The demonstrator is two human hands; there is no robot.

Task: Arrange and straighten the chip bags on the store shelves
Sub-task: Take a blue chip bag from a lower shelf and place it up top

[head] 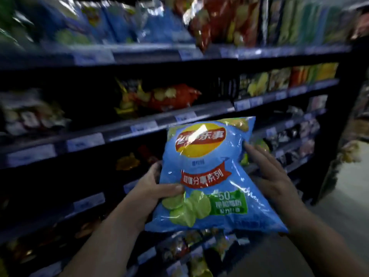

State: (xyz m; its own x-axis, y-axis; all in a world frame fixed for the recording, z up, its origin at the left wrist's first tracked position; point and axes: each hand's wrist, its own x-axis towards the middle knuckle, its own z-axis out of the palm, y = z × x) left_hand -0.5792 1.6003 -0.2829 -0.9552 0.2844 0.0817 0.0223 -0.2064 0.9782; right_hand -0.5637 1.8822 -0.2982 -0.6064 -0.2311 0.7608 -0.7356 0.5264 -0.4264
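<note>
Holding a blue bag (pixel 207 172) in the air before the front edges of the shelves (pixel 139 124). Pinched at its left edge by the left hand (pixel 151 188), thumb in front, fingers behind; propped at its right edge by the right hand (pixel 267 168), fingers straight and slightly spread.

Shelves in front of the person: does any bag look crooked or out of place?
Yes. An orange-red bag on the second shelf lies on its side instead of standing. A red bag on the top shelf leans out over the edge. The blue bag is off the shelves.
</note>
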